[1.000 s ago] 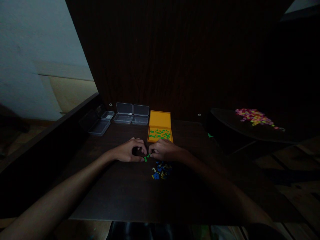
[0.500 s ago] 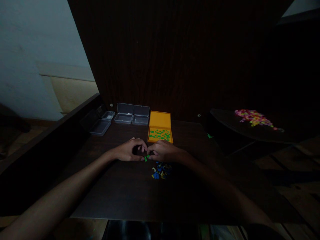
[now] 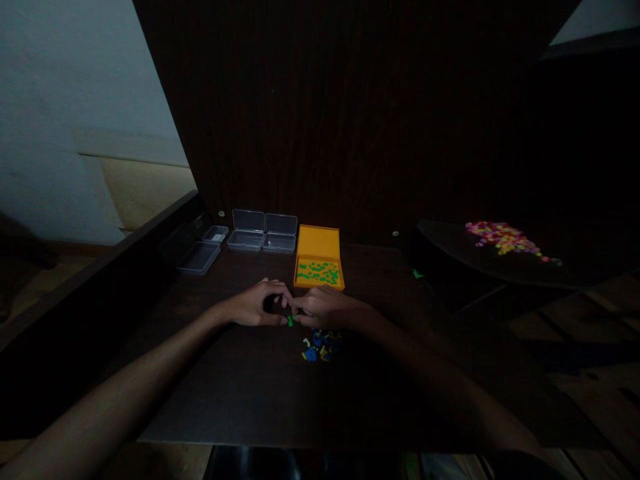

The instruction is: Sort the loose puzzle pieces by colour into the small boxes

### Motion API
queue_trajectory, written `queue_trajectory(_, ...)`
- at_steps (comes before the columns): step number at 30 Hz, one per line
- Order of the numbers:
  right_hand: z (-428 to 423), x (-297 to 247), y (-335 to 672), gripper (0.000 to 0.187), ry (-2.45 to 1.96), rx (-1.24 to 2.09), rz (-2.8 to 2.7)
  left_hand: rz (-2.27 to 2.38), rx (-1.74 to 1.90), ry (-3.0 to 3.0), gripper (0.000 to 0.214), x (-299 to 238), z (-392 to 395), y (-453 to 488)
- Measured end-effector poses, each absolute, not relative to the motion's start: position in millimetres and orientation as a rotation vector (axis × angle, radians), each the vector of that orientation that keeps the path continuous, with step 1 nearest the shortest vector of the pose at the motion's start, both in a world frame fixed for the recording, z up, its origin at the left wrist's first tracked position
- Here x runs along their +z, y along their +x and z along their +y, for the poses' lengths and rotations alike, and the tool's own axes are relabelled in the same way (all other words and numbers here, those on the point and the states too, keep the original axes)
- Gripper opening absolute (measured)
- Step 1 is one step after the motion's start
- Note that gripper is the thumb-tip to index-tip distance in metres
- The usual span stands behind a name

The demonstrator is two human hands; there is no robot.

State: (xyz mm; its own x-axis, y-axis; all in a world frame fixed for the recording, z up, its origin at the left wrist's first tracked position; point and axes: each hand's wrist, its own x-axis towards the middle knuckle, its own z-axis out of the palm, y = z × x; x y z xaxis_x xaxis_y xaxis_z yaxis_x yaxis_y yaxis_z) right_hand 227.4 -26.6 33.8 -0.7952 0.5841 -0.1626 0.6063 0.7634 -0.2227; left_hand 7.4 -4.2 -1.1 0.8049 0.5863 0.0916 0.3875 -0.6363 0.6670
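Observation:
My left hand (image 3: 260,303) and my right hand (image 3: 320,307) rest together on the dark table (image 3: 240,393), fingers curled in a pinch. Between their fingertips sits a small green piece (image 3: 290,321), gripped from both sides. Just beneath my right hand lies a little heap of blue and yellow pieces (image 3: 320,345). Behind the hands an open orange box (image 3: 319,267) holds several green pieces.
Clear plastic cases (image 3: 263,231) lie open at the back left, with two more (image 3: 200,252) beside them. A lower dark surface at the right carries a pile of pink and yellow pieces (image 3: 503,237). One stray green piece (image 3: 415,274) lies near the table's right edge.
Both hands stay together on the green piece; my right fingers have closed a little further over it. The view has shifted slightly.

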Motion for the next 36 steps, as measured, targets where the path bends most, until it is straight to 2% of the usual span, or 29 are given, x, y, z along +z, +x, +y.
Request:
queue_trajectory(13, 33.6, 37.9, 251.6, 0.021, 1.446, -0.392, 2.851, 0.751, 0.371, 2.294, 0.024, -0.6, -5.8, 6.0)
queue_trajectory(26, 68.7, 30.7, 241.1, 0.022, 1.382, -0.362, 2.721, 0.738, 0.388, 2.276, 0.021, 2.6, -8.9, 4.1)
queue_trajectory(36, 74.9, 26.5, 255.4, 0.031, 1.264, -0.374, 2.809, 0.753, 0.367, 2.280, 0.020, 2.7, -10.5, 5.2)
